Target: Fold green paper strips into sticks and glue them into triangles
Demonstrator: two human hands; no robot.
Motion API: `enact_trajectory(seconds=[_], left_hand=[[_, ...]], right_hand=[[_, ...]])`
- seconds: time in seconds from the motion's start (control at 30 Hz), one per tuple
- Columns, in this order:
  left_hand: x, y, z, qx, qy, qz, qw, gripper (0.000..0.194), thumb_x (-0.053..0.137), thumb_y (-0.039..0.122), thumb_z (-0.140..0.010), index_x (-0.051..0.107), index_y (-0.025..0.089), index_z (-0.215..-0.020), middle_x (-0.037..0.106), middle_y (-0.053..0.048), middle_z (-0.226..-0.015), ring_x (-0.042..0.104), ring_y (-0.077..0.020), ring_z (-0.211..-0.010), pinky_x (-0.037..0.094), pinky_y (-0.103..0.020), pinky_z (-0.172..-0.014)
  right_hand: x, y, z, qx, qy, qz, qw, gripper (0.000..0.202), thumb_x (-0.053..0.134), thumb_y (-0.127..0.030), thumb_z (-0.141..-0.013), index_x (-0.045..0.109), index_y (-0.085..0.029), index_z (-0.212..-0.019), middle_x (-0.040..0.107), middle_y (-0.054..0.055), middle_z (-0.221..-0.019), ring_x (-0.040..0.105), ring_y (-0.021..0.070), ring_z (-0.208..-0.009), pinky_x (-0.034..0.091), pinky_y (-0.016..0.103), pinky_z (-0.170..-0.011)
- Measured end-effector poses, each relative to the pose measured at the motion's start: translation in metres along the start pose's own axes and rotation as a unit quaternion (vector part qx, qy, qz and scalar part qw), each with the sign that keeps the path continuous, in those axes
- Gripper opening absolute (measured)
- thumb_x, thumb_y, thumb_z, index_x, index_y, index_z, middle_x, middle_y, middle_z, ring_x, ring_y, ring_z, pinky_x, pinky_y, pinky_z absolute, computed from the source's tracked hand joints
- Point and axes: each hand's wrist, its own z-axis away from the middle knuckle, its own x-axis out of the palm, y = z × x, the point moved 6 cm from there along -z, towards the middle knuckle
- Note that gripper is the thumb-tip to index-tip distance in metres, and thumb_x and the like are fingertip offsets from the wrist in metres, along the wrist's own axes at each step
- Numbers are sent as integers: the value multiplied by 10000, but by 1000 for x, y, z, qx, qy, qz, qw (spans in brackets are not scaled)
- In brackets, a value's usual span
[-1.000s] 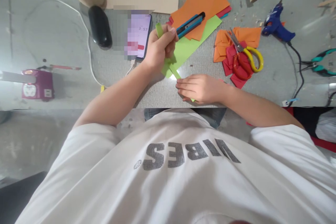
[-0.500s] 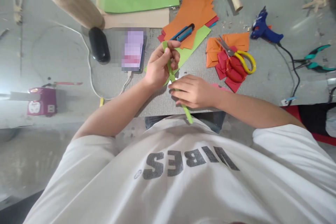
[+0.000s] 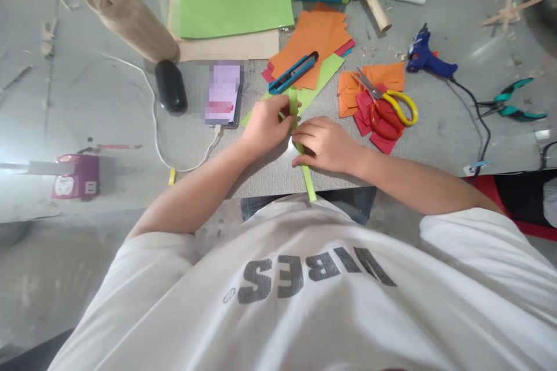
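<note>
Hours are reading from the middle of the green strip.

- Grey table (image 3: 270, 177): spanning the view, bearing all below.
- Green sheet (image 3: 230, 3): lying at 11 o'clock.
- Orange sheets (image 3: 324, 29): fanning out at 12 o'clock, partly covering a green piece (image 3: 322, 82).
- Folded orange and red pieces (image 3: 363, 119): sitting between 2 and 3 o'clock, supporting yellow-and-red scissors (image 3: 391, 105).
- Right hand (image 3: 328, 142): adjoining at 3 o'clock, fingers lying close together across the strip; whether its thumb is clamping, cannot tell.
- Left hand (image 3: 267, 122): flanking at 10 o'clock, thumb and fingertips pinching the strip's upper part.
- Phone (image 3: 224, 93): resting at 10 o'clock, showing a lit screen.
- Blue glue gun (image 3: 429, 58): lying at 2 o'clock.
- Blue cutter (image 3: 293, 72): resting on the orange sheets at 12 o'clock, just beyond the left hand.
- Green strip (image 3: 308, 181): running between the hands, its lower end reaching the table's near edge at 6 o'clock.

Just changed: the left hand is turning palm-down, its fingers curling in; the strip is apparently being steadied for close finger work, a judgement only.

Differing from the earlier frame: the index finger is no longer pointing outward, and the cutter is showing more fully.
</note>
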Motion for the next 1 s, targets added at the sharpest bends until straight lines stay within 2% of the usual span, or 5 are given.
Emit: enact_trajectory(seconds=[0.1, 0.2, 0.5, 0.73, 1.0], left_hand=[[2, -5, -1, 13, -26, -54, 998, 181, 789, 171, -827, 712, 301, -927, 864, -53, -1041, 785, -288, -975, 676, -482, -944], [2, -8, -1, 11, -23, -84, 996, 190, 826, 214, -826, 704, 302, -941, 859, -54, -1034, 774, -306, -983, 656, -525, -979], [3, -12, 2, -36, -7, -38, 999, 278, 856, 228, -820, 691, 315, -1026, 779, -6, -867, 727, -280, -848, 611, -501, -901], [6, -22, 7, -26, 23, -44, 998, 355, 858, 192, -864, 692, 331, -1146, 769, -1, -918, 748, -289, -941, 604, -515, -987], [7, -3, 5, 11, -2, -21, 1000, 286, 806, 167, -905, 592, 324, -1014, 774, -4, -961, 765, -284, -947, 600, -474, -968]], right_hand=[[-2, 8, -1, 12, 0, -47, 999, 337, 677, -375, -1220, 928, -163, -1296, 927, 201, -1341, 823, 405, -1310, 634, 616, -1208], [-3, 14, -2, 35, -3, -77, 996, 322, 643, -211, -1176, 945, -200, -1287, 939, 163, -1352, 832, 375, -1307, 645, 587, -1184], [-8, 12, 1, 62, -12, 19, 998, 327, 662, -277, -1186, 913, -205, -1383, 912, 166, -1421, 739, 402, -1358, 555, 568, -1077], [-10, 8, 1, 47, -17, 68, 996, 340, 628, -287, -1212, 910, -216, -1388, 926, 144, -1397, 716, 401, -1352, 503, 550, -996], [-12, 3, 1, 39, -48, 113, 992, 319, 599, -282, -1251, 894, -197, -1337, 938, 130, -1361, 737, 369, -1267, 492, 521, -944]])
